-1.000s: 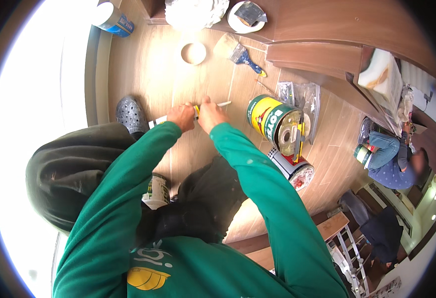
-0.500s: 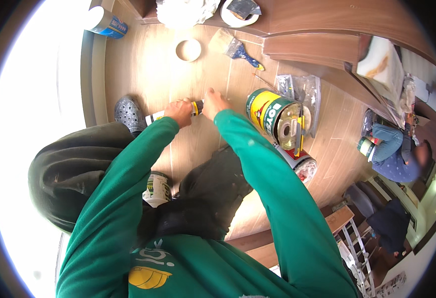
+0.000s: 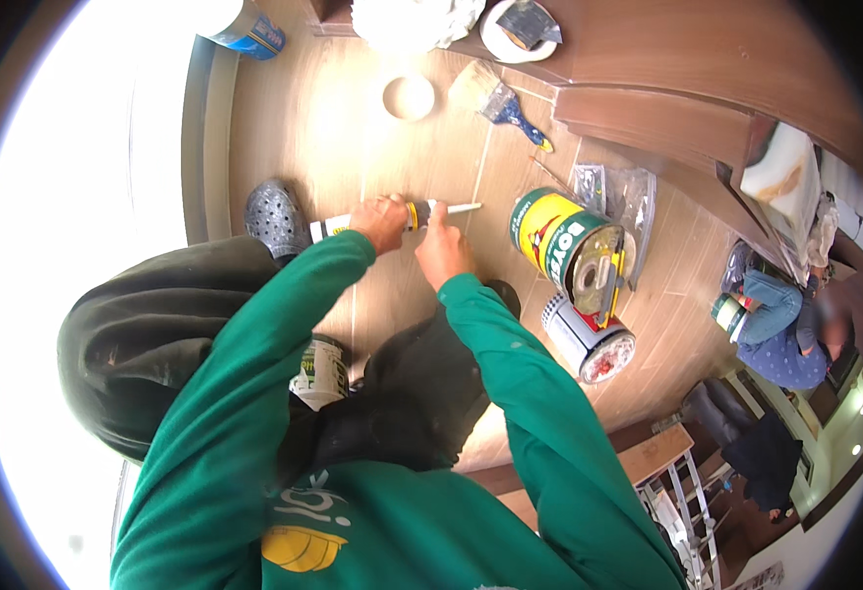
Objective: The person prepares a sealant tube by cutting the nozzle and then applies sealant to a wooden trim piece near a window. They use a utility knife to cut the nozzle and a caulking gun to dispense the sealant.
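My left hand (image 3: pixel 379 222) is wrapped around a white, yellow and black sealant tube (image 3: pixel 331 228), which lies sideways just above the wooden floor. Its pale pointed nozzle (image 3: pixel 466 207) sticks out to the right. At the nozzle end, my right hand (image 3: pixel 445 250) has its fingers closed against the tube where the nozzle begins. Beyond the tube's left end is a grey clog (image 3: pixel 276 218) on my foot.
To the right stand a green-and-yellow paint can (image 3: pixel 551 228) with a yellow cutter (image 3: pixel 611 288) on top and a white can (image 3: pixel 575 332). A tape roll (image 3: pixel 409 98) and blue-handled brush (image 3: pixel 518 120) lie farther off. Another person (image 3: pixel 780 334) sits at far right.
My right hand has drawn back toward me and turned, and the nozzle now shows past its fingers. The left hand keeps its hold on the tube. The whole view has shifted slightly.
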Tool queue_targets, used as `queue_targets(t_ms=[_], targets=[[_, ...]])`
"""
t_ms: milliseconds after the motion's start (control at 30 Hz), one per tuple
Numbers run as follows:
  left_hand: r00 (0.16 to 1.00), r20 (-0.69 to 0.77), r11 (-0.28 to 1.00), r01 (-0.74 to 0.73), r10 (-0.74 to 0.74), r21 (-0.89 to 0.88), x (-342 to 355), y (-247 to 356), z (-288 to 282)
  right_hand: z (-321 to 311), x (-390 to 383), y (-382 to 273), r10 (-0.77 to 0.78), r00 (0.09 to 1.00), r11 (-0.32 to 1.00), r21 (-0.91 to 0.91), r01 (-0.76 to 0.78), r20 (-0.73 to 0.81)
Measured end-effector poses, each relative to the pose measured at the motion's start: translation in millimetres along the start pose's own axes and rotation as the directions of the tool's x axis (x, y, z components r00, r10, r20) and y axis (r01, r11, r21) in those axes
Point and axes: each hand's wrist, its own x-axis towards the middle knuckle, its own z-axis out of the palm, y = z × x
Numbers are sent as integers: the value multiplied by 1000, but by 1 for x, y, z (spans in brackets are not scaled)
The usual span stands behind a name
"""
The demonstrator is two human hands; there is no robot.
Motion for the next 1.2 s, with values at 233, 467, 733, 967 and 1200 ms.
queue_targets(t_ms=[233,467,733,967,1200], targets=[[999,43,1000,-17,18,-21,0,-1,-4,-16,19,-5,-7,998,998,-61,11,64],[1000,-21,1000,-22,22,4,-2,-2,-1,-8,13,-9,7,996,998,-66,-1,87],[998,-13,997,-69,69,38,6,-3,-11,-20,42,-22,-39,991,995,-83,49,127],[999,-38,999,-27,29,38,13,1,-5,-20,61,-18,-95,972,981,-143,128,215],[988,-111,994,-102,104,27,-2,3,-18,-67,10,-2,-62,995,998,4,62,74]])
